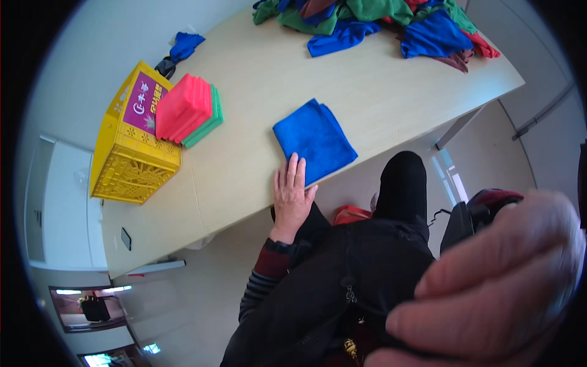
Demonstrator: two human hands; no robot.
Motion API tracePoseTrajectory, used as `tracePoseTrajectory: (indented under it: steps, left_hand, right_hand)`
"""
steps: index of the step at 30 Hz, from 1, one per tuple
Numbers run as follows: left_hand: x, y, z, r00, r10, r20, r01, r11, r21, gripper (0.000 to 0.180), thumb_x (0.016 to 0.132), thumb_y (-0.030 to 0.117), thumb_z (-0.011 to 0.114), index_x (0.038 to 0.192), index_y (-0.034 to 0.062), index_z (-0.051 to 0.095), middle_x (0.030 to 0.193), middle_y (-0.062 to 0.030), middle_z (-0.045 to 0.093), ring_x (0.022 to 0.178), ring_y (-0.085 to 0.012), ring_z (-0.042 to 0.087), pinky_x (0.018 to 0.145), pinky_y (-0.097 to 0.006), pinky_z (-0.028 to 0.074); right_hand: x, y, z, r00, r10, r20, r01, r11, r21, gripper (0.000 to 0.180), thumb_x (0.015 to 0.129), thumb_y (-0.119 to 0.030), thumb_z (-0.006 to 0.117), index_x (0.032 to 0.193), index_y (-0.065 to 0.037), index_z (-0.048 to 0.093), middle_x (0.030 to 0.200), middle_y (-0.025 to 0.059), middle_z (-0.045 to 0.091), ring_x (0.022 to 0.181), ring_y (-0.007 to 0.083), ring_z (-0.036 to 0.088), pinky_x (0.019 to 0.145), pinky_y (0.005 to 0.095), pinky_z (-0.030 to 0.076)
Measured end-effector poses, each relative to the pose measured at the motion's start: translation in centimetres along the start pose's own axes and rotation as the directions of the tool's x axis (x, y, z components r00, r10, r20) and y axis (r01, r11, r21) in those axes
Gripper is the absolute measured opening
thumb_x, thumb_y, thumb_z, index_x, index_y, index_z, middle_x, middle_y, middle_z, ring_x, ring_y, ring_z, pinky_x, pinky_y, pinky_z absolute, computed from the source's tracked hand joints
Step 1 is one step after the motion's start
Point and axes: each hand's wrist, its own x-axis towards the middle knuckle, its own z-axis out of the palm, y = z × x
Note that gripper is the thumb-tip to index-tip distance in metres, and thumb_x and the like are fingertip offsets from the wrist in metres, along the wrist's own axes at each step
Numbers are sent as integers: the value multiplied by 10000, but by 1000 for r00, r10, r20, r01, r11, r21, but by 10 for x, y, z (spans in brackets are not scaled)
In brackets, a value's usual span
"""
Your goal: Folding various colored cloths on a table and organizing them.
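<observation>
A folded blue cloth [318, 139] lies on the table near its front edge. My left hand [292, 194] rests at the cloth's lower left corner, fingers stretched out and fingertips touching the fabric, the thumb beside its near edge. Raised close to the camera at the lower right, my right hand [495, 287] looks large and a little blurred. Its fingers are loosely bent and spread, away from the table, and no object shows between them.
At the far side lies a heap of blue, green, red and brown cloths [373, 18]. Stacked red cloths [186, 107] and green cloths [211, 119] lean by a yellow plastic crate [137, 162]. A phone-like dark object [126, 238] lies at the table's left end.
</observation>
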Motion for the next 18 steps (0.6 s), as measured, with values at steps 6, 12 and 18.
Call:
tracePoseTrajectory:
  steps: [6,12,18]
  left_hand:
    - [1,12,0,1000,7,-4,-7,1000,10,768,839,245,760,1492,54,403,1581,-138,362,1403,-362,406,1166,-529,310]
    - [2,15,0,1000,-15,22,14,999,45,763,836,234,763,1489,54,412,1585,-135,361,1407,-343,409,1177,-511,299]
    - [2,13,1,999,-16,40,14,998,53,779,846,278,761,1501,72,395,1590,-129,353,1421,-354,394,1176,-545,291]
  right_hand:
    - [86,47,64,997,-70,-40,65,992,-107,119,807,-179,738,904,-116,763,774,31,693,738,193,688,648,335,551]
    - [151,71,92,988,-123,-95,97,966,-238,131,801,-169,736,915,-106,755,772,34,686,730,198,685,641,335,549]
    - [140,75,64,987,-110,-119,74,959,-272,144,795,-158,735,925,-97,746,770,38,678,722,203,682,634,336,548]
